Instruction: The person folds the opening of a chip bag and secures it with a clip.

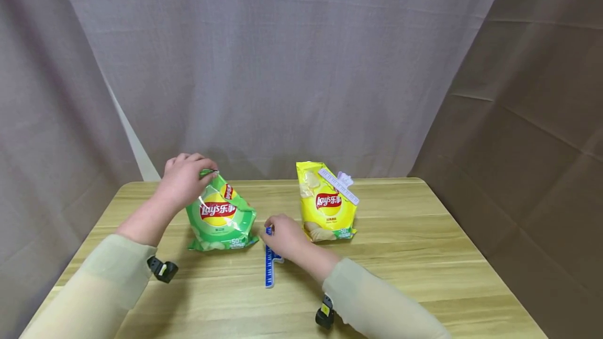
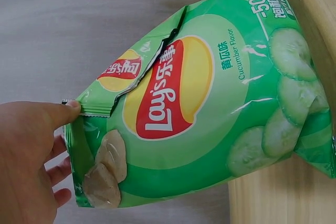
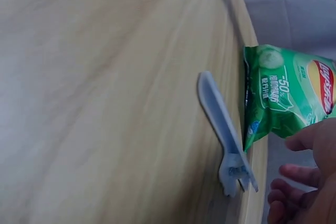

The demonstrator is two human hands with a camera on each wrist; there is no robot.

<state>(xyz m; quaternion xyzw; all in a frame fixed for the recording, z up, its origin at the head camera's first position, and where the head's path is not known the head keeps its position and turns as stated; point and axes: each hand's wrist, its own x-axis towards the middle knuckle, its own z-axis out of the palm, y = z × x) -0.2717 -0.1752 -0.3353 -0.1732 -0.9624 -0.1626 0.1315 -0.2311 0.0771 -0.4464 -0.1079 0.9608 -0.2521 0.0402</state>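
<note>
The left hand point(image 1: 185, 178) pinches the torn top corner of the green chip bag point(image 1: 220, 214), thumb and fingers curled onto the foil; the left wrist view shows the thumb tip pressed on the ragged edge of the opened top point(image 2: 94, 109). The bag stands on the desk point(image 1: 424, 255), left of centre and toward the far edge, its printed front facing the near side. The right hand point(image 1: 285, 237) rests on the desk just right of the bag's lower corner, its fingers loosely curved over the far end of a blue sealing clip point(image 1: 269, 268) that lies flat, running from the hand toward the near edge. From the right wrist view the clip point(image 3: 223, 129) lies just beside the bag's bottom seam point(image 3: 273, 108), with the fingers close to its forked end; whether they actually pinch it I cannot tell. A yellow chip bag point(image 1: 326, 203) stands to the right, with a pale clip point(image 1: 339, 186) across its upper corner. Grey cloth point(image 1: 282, 67) hangs behind the desk.
</note>
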